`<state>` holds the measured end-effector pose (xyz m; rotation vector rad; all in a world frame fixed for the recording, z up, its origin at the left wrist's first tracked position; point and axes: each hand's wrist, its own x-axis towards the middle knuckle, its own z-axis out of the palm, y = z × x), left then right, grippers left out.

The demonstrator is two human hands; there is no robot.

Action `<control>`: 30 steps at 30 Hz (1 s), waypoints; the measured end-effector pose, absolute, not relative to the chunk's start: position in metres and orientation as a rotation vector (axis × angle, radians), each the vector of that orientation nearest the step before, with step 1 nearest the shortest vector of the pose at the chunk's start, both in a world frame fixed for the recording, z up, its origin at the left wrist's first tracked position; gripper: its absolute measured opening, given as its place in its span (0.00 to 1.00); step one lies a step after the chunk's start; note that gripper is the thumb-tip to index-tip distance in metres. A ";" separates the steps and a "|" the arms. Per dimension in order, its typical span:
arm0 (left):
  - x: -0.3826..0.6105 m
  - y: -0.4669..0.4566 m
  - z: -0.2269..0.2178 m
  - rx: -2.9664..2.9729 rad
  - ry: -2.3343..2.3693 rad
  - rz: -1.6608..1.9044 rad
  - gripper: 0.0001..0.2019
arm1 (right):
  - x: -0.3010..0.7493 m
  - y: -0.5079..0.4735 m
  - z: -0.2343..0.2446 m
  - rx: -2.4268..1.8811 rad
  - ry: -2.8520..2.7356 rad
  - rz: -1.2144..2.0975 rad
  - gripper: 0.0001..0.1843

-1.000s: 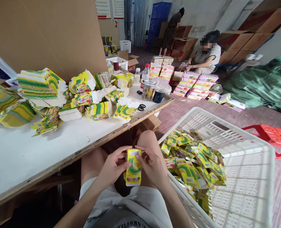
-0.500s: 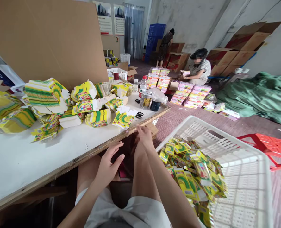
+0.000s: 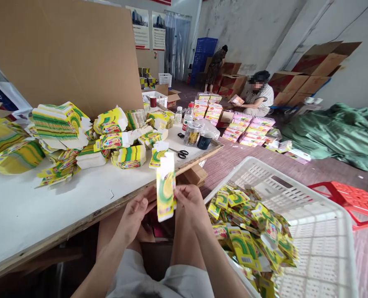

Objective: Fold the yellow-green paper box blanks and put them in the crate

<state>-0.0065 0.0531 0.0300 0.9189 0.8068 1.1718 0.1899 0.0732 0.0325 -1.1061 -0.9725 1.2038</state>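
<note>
A flat yellow-and-green paper carton (image 3: 165, 188) with a white end flap stands upright in front of my knees, over the table's edge. My right hand (image 3: 190, 203) pinches its right edge between thumb and fingers. To the carton's left is my left hand (image 3: 136, 215), fingers stretched toward it and partly hidden behind it; whether they touch it I cannot tell. Just behind, on the table, lie a few matching cartons (image 3: 155, 159), partly covered by the held one. Black scissors (image 3: 182, 154) rest to their right.
Stacks of cartons (image 3: 128, 156) cover the back of the white table (image 3: 62, 215). A jar (image 3: 192, 134) and dark mug (image 3: 204, 140) stand at its right corner. On my right are a white basket (image 3: 314, 244) of filled-looking packets and a red stool (image 3: 352, 198). Two people work farther back.
A carton has come off the small pile at the table's edge into my right hand, in front of me. My left hand has moved slightly lower, beside the carton. The view has tilted slightly.
</note>
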 end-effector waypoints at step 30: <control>-0.007 0.027 0.030 1.127 0.891 0.993 0.30 | 0.167 0.003 0.025 -1.188 -1.288 1.038 0.22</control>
